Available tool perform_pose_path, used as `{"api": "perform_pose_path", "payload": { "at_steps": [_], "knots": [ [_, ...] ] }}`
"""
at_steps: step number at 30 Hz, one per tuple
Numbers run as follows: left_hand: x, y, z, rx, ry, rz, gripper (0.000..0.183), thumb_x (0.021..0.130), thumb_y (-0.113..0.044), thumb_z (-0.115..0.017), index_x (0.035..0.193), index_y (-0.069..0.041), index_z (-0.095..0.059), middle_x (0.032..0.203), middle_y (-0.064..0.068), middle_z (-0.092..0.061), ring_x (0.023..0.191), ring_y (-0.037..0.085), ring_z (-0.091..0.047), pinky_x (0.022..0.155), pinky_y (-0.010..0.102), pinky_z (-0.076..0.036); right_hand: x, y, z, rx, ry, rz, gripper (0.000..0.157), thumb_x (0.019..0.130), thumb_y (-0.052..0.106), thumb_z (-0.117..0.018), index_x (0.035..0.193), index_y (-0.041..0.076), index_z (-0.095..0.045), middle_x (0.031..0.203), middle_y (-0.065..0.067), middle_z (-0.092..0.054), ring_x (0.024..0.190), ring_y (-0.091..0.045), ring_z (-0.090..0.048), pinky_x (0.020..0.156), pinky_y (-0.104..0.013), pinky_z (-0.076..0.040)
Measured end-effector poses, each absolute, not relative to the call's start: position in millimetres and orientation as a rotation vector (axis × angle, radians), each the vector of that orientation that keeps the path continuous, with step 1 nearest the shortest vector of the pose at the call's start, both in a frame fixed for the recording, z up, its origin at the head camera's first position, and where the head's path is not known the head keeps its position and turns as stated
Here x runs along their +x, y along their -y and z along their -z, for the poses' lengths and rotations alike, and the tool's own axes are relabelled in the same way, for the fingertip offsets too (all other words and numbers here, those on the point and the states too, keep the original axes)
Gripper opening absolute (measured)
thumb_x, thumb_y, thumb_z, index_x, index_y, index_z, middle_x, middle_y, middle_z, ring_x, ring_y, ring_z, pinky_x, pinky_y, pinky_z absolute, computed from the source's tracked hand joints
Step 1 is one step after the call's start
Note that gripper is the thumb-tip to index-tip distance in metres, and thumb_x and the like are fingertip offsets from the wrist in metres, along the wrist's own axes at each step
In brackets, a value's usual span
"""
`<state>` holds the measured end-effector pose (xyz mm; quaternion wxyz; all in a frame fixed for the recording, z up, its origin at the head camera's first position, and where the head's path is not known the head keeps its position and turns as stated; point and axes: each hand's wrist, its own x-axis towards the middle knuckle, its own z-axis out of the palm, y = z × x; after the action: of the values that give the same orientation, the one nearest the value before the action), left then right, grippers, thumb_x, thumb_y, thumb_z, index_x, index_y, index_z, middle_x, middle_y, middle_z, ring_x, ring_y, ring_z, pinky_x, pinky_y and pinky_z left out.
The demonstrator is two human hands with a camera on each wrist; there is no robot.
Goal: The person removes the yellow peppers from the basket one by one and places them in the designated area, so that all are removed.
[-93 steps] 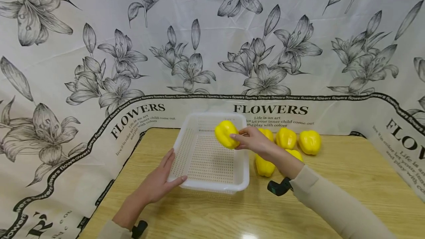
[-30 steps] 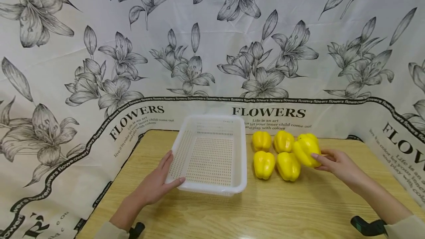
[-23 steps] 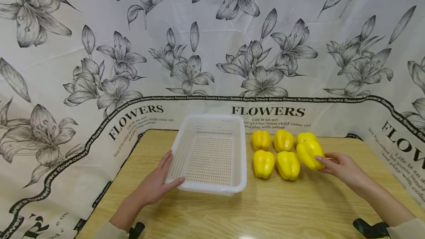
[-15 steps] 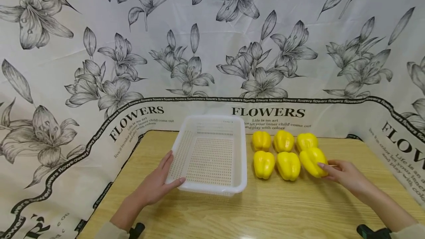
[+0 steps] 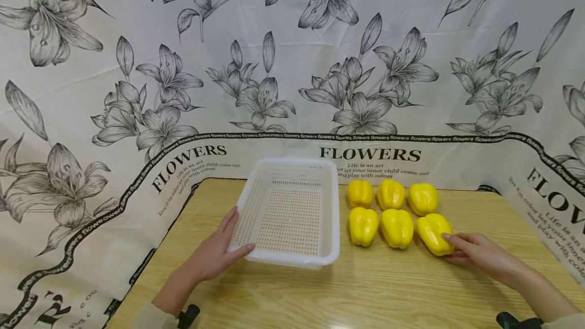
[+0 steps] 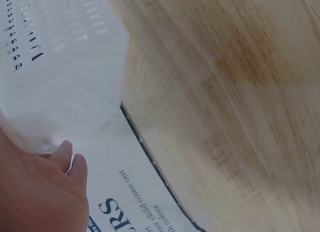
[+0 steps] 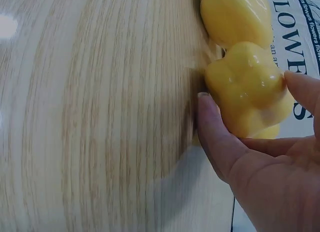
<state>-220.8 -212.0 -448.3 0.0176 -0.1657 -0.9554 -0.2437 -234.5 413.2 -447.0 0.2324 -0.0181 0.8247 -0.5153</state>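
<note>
My right hand (image 5: 482, 254) pinches a yellow bell pepper (image 5: 434, 233) at the right end of the front row, low at the table. In the right wrist view, the thumb and fingers of the right hand (image 7: 272, 152) lie around the lobed end of this yellow bell pepper (image 7: 247, 84). My left hand (image 5: 215, 248) grips the near left corner of a white perforated plastic basket (image 5: 335, 217), thumb over the rim. The basket's floor is bare. From the left wrist, two fingertips of the left hand (image 6: 47, 189) show beneath the edge of the basket (image 6: 65, 87).
Several other yellow bell peppers stand in two rows right of the basket, such as a front one (image 5: 396, 228) and a back one (image 5: 423, 198). They rest on a wood-grain table (image 5: 365, 288). A flower-printed cloth (image 5: 274, 90) hangs behind and beside it.
My right hand has carried the bell pepper from above the basket to the right, then down to the front row's right end. The left hand has stayed at the basket's corner.
</note>
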Motion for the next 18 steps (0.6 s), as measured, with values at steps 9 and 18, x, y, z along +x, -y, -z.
{"api": "perform_pose_path", "payload": {
  "at_steps": [9,18],
  "knots": [
    [-221.2,213.8,445.7,-0.512,2.966,0.78,0.107,0.094,-0.074,-0.05,0.165,-0.008,-0.006,0.172,0.002,0.001,0.15,0.04,-0.029,0.116,0.059,-0.034,-236.6,-419.4,442.9,-0.051,-2.197,1.434,0.078,0.113,0.036,-0.035,0.14,-0.035,-0.016,0.138,-0.047,-0.038,0.117,-0.027,-0.063,0.095,-0.041,-0.057],
    [-223.2,212.7,444.8,-0.505,2.956,0.786,0.106,0.094,-0.072,-0.053,0.165,-0.008,-0.009,0.172,0.001,0.0,0.149,0.042,-0.03,0.115,0.061,-0.034,-237.3,-424.9,442.1,-0.11,-2.231,1.391,0.072,0.114,0.03,-0.033,0.139,-0.036,-0.018,0.134,-0.044,-0.043,0.115,-0.025,-0.061,0.094,-0.04,-0.058]
  ]
}}
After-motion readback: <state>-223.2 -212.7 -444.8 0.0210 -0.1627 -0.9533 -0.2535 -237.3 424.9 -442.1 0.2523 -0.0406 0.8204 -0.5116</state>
